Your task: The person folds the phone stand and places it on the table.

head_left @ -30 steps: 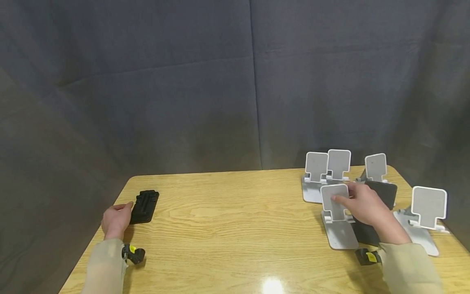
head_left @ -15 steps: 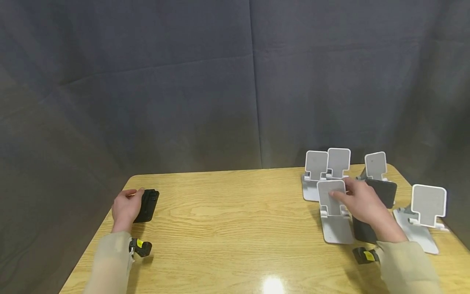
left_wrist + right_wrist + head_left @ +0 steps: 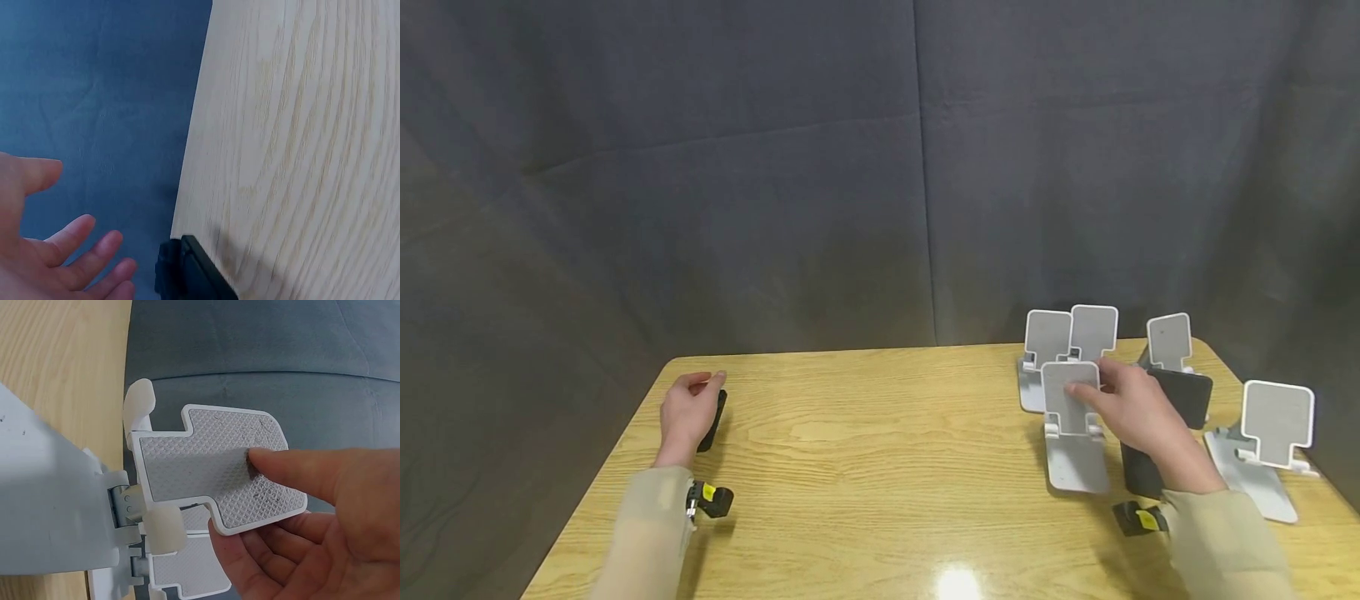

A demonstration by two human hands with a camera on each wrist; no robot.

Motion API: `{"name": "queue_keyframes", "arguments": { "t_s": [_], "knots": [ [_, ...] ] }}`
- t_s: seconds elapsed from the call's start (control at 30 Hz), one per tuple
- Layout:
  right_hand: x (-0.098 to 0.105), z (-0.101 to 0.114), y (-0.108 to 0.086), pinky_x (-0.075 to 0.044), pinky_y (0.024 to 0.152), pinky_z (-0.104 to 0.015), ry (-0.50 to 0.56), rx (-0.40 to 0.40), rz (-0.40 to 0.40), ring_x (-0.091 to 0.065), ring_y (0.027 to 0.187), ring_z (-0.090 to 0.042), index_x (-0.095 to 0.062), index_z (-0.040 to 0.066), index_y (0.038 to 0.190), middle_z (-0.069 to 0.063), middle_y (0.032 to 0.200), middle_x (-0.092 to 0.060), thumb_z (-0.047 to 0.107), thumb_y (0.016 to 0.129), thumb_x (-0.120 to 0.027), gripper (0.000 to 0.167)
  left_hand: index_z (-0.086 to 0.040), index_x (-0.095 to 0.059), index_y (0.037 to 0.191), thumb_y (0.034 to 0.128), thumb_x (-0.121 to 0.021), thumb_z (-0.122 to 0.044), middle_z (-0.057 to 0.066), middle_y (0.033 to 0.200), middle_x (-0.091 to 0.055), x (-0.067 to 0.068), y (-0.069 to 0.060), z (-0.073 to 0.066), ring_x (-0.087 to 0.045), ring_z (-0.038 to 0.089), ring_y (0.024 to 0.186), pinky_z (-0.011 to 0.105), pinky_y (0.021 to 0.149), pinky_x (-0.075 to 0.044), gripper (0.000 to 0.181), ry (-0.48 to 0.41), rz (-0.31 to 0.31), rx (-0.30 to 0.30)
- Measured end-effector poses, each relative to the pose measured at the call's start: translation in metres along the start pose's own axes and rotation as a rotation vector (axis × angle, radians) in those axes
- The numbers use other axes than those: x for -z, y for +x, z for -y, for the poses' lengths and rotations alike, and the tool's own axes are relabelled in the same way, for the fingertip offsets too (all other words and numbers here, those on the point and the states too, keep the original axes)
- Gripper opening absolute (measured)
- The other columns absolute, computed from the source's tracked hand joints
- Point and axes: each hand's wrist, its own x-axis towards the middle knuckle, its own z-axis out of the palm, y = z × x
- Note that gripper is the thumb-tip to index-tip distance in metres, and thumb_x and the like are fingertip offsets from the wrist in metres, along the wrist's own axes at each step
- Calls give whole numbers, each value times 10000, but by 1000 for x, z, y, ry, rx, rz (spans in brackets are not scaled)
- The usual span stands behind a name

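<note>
A white phone stand with a grey textured pad (image 3: 212, 456) is pinched by the right hand (image 3: 337, 506), thumb on the pad and fingers behind it. In the head view this stand (image 3: 1070, 398) is upright in front of other stands, held at its right edge by the right hand (image 3: 1138, 408). At the left, the left hand (image 3: 688, 412) hovers over a black object (image 3: 718, 421) and partly hides it. The left wrist view shows the left hand (image 3: 69, 256) with relaxed, spread fingers and nothing between them.
Behind the held stand are two white stands (image 3: 1048, 335) side by side. Another stand (image 3: 1169, 342) is at the back right, with a black panel (image 3: 1183, 397) in front of it. One more stand (image 3: 1276, 423) is near the table's right edge. A dark curtain (image 3: 805, 183) hangs behind.
The left hand has moved right and away from the viewer, covering more of the black object. The right hand has shifted its stand a little to the left and back.
</note>
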Motion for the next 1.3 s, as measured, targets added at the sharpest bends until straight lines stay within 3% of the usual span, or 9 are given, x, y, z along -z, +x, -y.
{"name": "queue_keyframes", "arguments": {
  "t_s": [0.27,0.57,0.97,1.13,1.3],
  "knots": [
    [2,9,4,-403,568,-335,15,1,-10,-493,687,-220,-569,45,870,-50,758,-562,235,983,-676,245,35,-469,1447,1053,-514,-454,258,1362,-505,-9,-7,-13,-486,419,1228,561,1007,-420,630,-47,53,-31],
    [4,21,9,-463,646,-368,48,-14,-10,-549,786,-273,-627,-5,990,-136,916,-660,206,992,-667,215,13,-463,1466,1035,-544,-478,240,1386,-514,-27,-10,-29,-486,406,1266,560,1039,-412,658,-73,91,-82],
    [5,33,18,-514,739,-416,78,-18,-12,-622,915,-317,-625,-58,1205,-225,1091,-683,251,1005,-659,370,-16,-365,1532,1010,-570,-535,241,1475,-456,-48,-24,-47,-463,401,1327,562,1077,-403,764,-126,214,-86],
    [5,38,19,-527,795,-460,94,-16,-21,-643,973,-341,-620,-49,1220,-234,1126,-683,240,1007,-653,361,-20,-372,1528,1011,-591,-503,244,1465,-467,-59,-29,-50,-489,395,1315,549,1060,-425,740,-171,265,-107],
    [5,44,21,-518,749,-417,104,-6,-33,-633,911,-309,-637,-31,1169,-200,1063,-694,228,999,-667,311,-22,-418,1501,1007,-608,-488,229,1435,-497,-69,-33,-55,-503,389,1293,541,1041,-444,706,-196,286,-127]
  ]
}}
